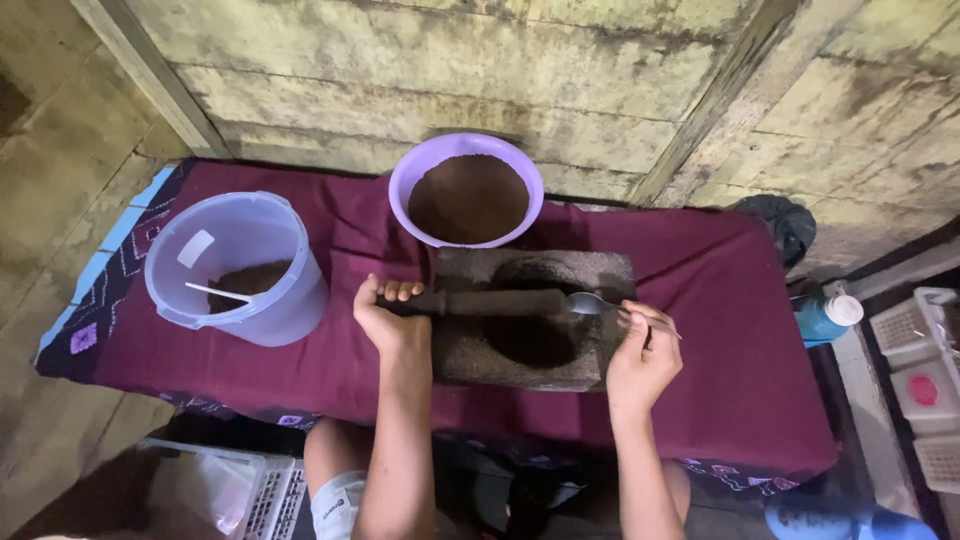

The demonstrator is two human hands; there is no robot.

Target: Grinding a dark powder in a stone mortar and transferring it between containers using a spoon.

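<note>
My left hand (385, 318) grips a dark pestle (500, 302) that lies across a rectangular stone mortar (470, 350) with a dark hollow. My right hand (642, 355) holds a metal spoon (597, 304) whose bowl touches the pestle's right end above the hollow. Behind the mortar stands a purple bowl (412, 170) full of brown powder. All rest on a low table under a maroon cloth (720, 330).
A clear plastic bucket (290, 300) at the left holds some brown powder and a white spoon. A blue bottle (828, 315) with a white cap and white baskets (920, 370) stand at the right. A plastic crate (260, 490) sits below. A stained wall runs behind.
</note>
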